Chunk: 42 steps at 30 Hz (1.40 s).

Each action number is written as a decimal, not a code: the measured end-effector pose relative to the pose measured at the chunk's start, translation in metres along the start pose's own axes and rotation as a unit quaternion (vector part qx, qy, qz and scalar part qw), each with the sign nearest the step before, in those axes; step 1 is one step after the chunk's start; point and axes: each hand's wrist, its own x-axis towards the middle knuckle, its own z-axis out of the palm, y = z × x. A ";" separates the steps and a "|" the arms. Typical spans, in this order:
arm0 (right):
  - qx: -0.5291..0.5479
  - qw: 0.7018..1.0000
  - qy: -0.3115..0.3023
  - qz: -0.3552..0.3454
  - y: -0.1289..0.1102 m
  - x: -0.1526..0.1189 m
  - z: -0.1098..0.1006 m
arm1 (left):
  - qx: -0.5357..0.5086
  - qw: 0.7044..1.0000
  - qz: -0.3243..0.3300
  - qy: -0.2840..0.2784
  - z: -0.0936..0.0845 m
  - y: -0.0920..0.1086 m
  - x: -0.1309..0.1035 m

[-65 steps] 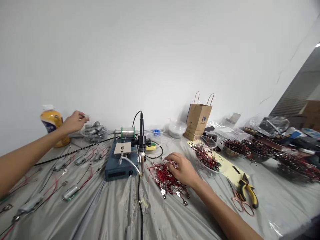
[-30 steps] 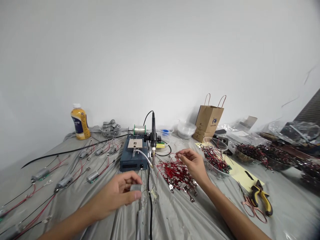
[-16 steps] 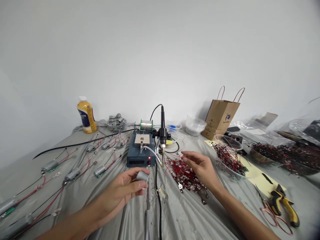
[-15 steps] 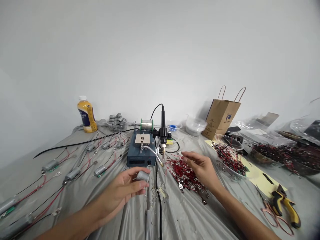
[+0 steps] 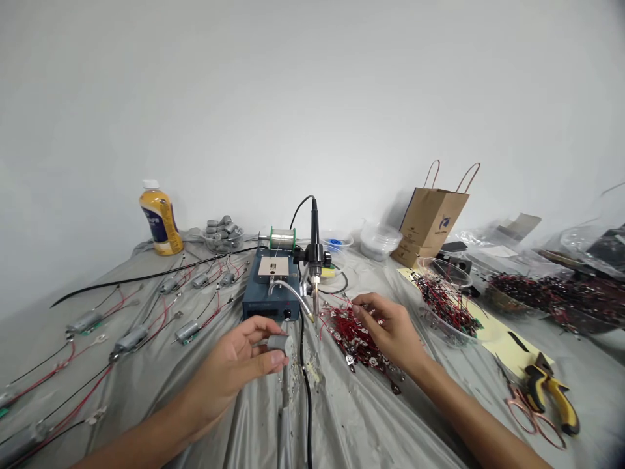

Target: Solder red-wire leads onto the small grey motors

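A small grey cylindrical motor [image 5: 278, 344] is held between the thumb and fingers of my left hand [image 5: 244, 358]. My right hand [image 5: 385, 326] pinches a thin red wire [image 5: 342, 299] at the upper edge of a pile of red wires with metal tabs [image 5: 359, 339]. Between the hands a soldering iron [image 5: 315, 260] stands tip down in a holder. Beside its tip ends a curved tube [image 5: 293, 293], in front of the blue soldering station [image 5: 266, 299]. A solder spool [image 5: 282, 238] sits behind the station.
Wired motors [image 5: 131, 339] lie in rows at left, near a yellow bottle [image 5: 161, 221] and a bowl of motors [image 5: 223, 236]. At right are a paper bag [image 5: 432, 225], a wire-filled bowl [image 5: 446, 306], scissors [image 5: 530, 413] and pliers [image 5: 551, 391]. A black cable [image 5: 306, 391] runs down the middle.
The view has shifted slightly. The motor in my left hand has turned a little, and my right hand's fingers have closed more, with a red wire now stretching from them.
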 end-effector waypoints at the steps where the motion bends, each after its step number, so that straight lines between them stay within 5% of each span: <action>1: 0.003 1.000 -0.002 -0.006 -0.001 0.000 0.000 | 0.000 1.000 -0.006 0.001 0.001 0.001 0.000; 18: 0.053 0.986 0.049 -0.150 -0.020 -0.015 0.008 | 0.108 0.992 0.064 0.011 0.012 0.011 0.010; 24: 0.046 0.983 0.065 -0.168 -0.021 -0.016 0.006 | 0.048 0.994 0.093 0.038 0.019 0.004 0.019; 42: 0.065 0.976 0.051 -0.203 -0.030 -0.023 0.012 | 0.041 0.994 0.060 0.079 0.025 0.001 0.016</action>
